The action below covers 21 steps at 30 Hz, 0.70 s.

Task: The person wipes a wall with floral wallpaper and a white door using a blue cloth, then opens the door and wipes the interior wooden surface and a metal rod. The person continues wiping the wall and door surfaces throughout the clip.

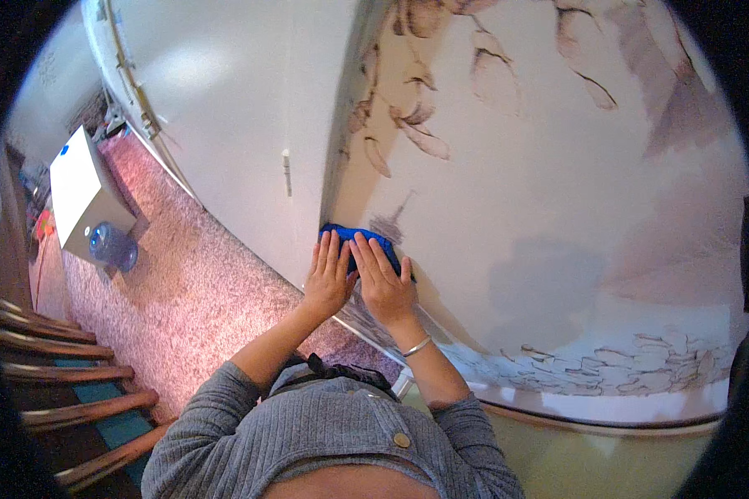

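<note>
Pressing a blue cloth (366, 241) flat against the wall (558, 216) — both hands on it, side by side. Left hand (329, 279) has fingers straight and together, palm down on the cloth's left part; nothing pinched, just flat pressure. Right hand (383, 283) same: fingers extended, spread slightly, flat over the cloth's right part, not curled round it. Thumbs nearly touch just below the cloth. Only the cloth's upper edge and right corner show past the fingertips.

Cloth sits on the wall right at the corner where the patterned surface meets a plain white panel (241, 108); a brown leaf motif (416, 108) is painted on the wall above the cloth, a stone-like pattern (641, 366) along the wall's base, well to the right of the cloth.

Silver bangle (417, 346) on the right wrist, below the cloth. Grey ribbed sleeves (216, 407) on both forearms.

Left of the cloth — speckled pinkish floor (183, 283). Far left of the cloth, a white box (79, 187) with a clear blue water bottle (112, 245) touching its lower side. Wooden stair edges (66, 374) lower left, well away from the cloth.
</note>
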Available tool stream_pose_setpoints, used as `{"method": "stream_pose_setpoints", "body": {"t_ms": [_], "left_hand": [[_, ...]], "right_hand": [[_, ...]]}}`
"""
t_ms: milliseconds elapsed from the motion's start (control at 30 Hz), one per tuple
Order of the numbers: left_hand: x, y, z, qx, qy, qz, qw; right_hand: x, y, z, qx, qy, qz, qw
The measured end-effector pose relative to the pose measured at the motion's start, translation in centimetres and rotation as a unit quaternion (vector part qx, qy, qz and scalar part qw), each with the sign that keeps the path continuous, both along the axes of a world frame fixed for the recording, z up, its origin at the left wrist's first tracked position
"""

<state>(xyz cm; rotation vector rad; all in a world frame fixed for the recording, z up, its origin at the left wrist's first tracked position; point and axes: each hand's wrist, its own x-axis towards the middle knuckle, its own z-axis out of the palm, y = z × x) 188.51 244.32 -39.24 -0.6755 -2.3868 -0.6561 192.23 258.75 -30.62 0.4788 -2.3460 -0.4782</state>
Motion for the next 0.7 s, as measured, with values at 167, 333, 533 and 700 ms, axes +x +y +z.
{"method": "stream_pose_setpoints", "body": {"t_ms": [167,333,533,700], "left_hand": [[0.9,4.1,4.4,0.038,0.07,-0.019,0.997],[3.3,9.6,8.1,0.05,0.147,-0.148,0.977],[8.6,16.8,10.6,-0.036,0.158,-0.282,0.946],[11.3,19.4,10.1,-0.123,0.166,-0.351,0.913]], "right_hand": [[1.6,2.9,3.4,-0.057,0.096,-0.021,0.994],[6.6,9.4,4.5,-0.106,0.166,-0.056,0.979],[13.8,18.1,1.5,-0.132,0.267,-0.129,0.946],[18.4,21.6,-3.7,-0.144,0.252,-0.207,0.934]]}}
